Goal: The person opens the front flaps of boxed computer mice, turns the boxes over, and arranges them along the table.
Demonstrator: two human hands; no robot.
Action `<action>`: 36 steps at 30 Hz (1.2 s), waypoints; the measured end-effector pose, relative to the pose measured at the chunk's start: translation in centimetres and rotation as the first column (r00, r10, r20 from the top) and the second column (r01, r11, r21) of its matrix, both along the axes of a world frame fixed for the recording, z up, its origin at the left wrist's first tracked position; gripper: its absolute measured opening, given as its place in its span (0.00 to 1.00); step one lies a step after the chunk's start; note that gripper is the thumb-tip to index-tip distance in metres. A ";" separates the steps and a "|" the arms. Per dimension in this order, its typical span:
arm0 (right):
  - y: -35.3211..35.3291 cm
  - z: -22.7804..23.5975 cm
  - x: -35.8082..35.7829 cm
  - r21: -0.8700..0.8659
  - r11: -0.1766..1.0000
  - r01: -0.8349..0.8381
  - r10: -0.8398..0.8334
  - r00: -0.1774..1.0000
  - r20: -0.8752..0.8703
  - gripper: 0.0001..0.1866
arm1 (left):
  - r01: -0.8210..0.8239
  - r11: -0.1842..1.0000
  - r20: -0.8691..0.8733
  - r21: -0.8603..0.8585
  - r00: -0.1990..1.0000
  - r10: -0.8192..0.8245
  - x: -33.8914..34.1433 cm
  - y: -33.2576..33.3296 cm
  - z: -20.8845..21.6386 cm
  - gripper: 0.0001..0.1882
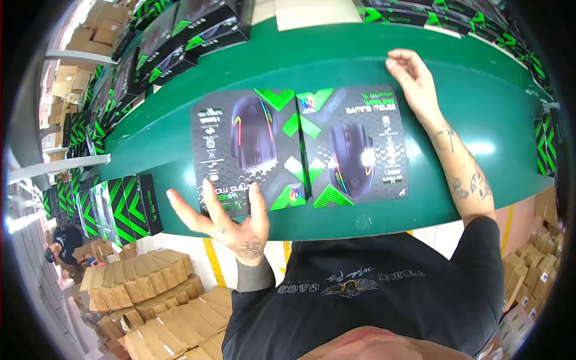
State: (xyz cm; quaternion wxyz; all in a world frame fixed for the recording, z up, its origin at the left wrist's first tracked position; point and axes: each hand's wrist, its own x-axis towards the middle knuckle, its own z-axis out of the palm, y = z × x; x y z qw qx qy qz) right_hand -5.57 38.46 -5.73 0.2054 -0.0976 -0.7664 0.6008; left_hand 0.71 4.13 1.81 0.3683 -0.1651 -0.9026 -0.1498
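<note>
Two black-and-green gaming mouse boxes lie flat side by side on the green table (288,63), almost touching. The left box (210,159) faces the opposite way round from the right box (384,156); each has a picture of a dark mouse on its face. My left hand (240,231) is open with its fingers spread, over the near edge of the left box. Whether the fingertips touch it, I cannot tell. Beyond the far right corner of the right box is my right hand (413,78), its fingers loosely bent, with nothing visible in it.
Similar boxes (207,27) stand stacked at the far left, and more boxes (414,15) line the far right. Another row (126,207) stands by the left edge. A pale sheet (315,13) lies at the far side. Brown cartons (138,279) fill the floor beyond the near edge.
</note>
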 end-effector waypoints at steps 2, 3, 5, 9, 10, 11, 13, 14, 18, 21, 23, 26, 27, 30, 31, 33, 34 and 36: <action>0.5 0.9 0.5 0.016 0.994 -0.105 0.102 0.987 0.123 0.24 | -0.039 0.993 0.173 0.109 0.985 0.020 -0.8 -1.4 -0.7 0.43; 0.0 1.9 1.7 -0.045 0.986 -0.163 0.168 0.970 0.177 0.29 | -0.061 0.985 0.261 0.162 0.965 0.017 -1.2 -1.9 -0.8 0.46; -1.1 3.2 5.7 0.112 0.953 -0.281 0.245 0.935 0.257 0.42 | -0.067 0.992 0.415 0.104 0.909 0.018 -2.3 -3.8 -1.3 0.50; -4.8 6.1 12.6 0.374 0.754 -0.540 0.364 0.817 0.447 0.56 | 0.039 0.907 0.789 0.420 0.478 -0.386 -4.6 -7.0 -2.2 0.55; -5.3 6.3 13.8 0.358 0.780 -0.514 0.328 0.823 0.464 0.55 | 0.178 0.882 0.754 0.436 0.463 -0.466 -5.4 -7.6 -1.8 0.55; -5.9 6.0 14.5 0.342 0.805 -0.485 0.295 0.827 0.479 0.54 | 0.315 0.842 0.719 0.438 0.440 -0.538 -6.0 -8.0 -1.5 0.55; -6.3 4.5 14.8 0.425 0.778 -0.464 0.238 0.842 0.485 0.52 | 0.414 0.797 0.699 0.439 0.400 -0.593 -6.6 -7.8 -2.6 0.52; -6.7 3.6 14.5 0.475 0.765 -0.436 0.239 0.876 0.419 0.50 | 0.354 0.833 0.713 0.426 0.435 -0.550 -6.0 -7.5 -3.3 0.48; -6.5 2.3 11.9 0.521 0.789 -0.326 0.282 0.945 0.164 0.49 | 0.369 0.758 0.453 0.537 0.631 -0.629 -6.3 -8.8 -5.3 0.42; -7.0 5.3 7.0 0.662 0.741 -0.116 0.345 0.911 -0.227 0.48 | 0.513 0.797 0.305 0.318 0.741 -0.599 -10.3 -9.6 1.1 0.44; -8.6 9.3 0.3 0.620 0.783 -0.047 0.354 0.853 -0.382 0.44 | 0.541 0.792 0.117 0.283 0.800 -0.589 -14.2 -11.4 5.3 0.45; -12.6 13.8 -8.5 0.548 0.836 0.017 0.276 0.851 -0.447 0.35 | 0.262 0.926 -0.227 0.272 0.953 -0.202 -16.8 -12.3 9.9 0.40; -13.6 14.4 -10.1 0.500 0.865 0.044 0.245 0.833 -0.496 0.32 | 0.209 0.939 -0.329 0.274 0.938 -0.113 -16.4 -11.6 11.0 0.37; -15.2 12.6 -10.2 0.508 0.861 -0.027 0.348 0.759 -0.550 0.26 | 0.509 0.703 -0.443 0.497 0.845 -0.299 -13.1 -10.2 10.8 0.20; -15.3 11.5 -8.9 0.610 0.792 -0.011 0.396 0.770 -0.500 0.24 | 0.520 0.779 -0.485 0.352 0.813 -0.323 -11.8 -10.2 10.8 0.14; -14.0 7.7 -7.3 0.720 0.687 -0.097 0.505 0.776 -0.378 0.22 | 0.659 0.690 -0.606 0.300 0.690 -0.396 -8.1 -8.3 11.7 0.11; -13.2 6.8 -6.0 0.779 0.614 -0.124 0.529 0.798 -0.290 0.22 | 0.810 0.515 -0.676 0.280 0.547 -0.494 -6.5 -7.8 12.2 0.11; -11.8 4.0 -4.1 0.744 0.608 -0.278 0.549 0.824 -0.140 0.22 | 0.989 0.102 -0.803 0.110 0.149 -0.577 -3.5 -6.7 14.1 0.11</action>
